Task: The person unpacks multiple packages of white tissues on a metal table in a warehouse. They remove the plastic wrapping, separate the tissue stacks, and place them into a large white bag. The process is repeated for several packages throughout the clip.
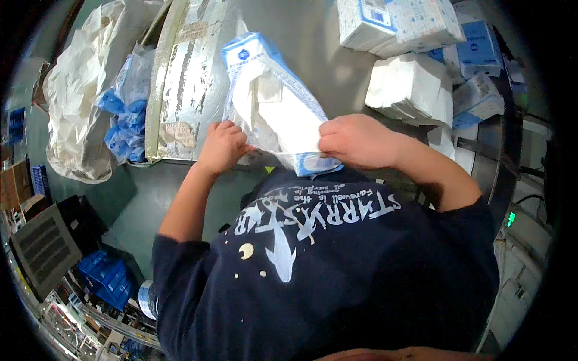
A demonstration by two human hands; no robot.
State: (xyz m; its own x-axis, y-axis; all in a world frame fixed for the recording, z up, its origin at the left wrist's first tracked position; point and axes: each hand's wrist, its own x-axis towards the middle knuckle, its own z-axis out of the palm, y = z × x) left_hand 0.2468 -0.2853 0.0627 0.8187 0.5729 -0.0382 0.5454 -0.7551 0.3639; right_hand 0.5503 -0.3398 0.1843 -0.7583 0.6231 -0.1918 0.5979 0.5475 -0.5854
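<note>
A blue-and-white plastic tissue pack (256, 51) lies on the metal table in front of me, its wrapper torn open along the side. White folded tissues (292, 123) show through the opening. My left hand (223, 147) is closed on the wrapper's near left edge, fingers pinched together. On the other side, my right hand (355, 141) grips the near right edge of the same wrapper. The film is stretched between both hands, close to my shirt. Part of the pack's right side is hidden behind my right hand.
A stack of bare white tissues (400, 87) stands at the right, beside wrapped packs (415, 27). On the left hang a large white bag (81, 102) and a bag of blue-and-white film (127, 114). A worn, tape-covered metal strip (192, 78) runs along the table. A blue crate (108, 277) sits lower left.
</note>
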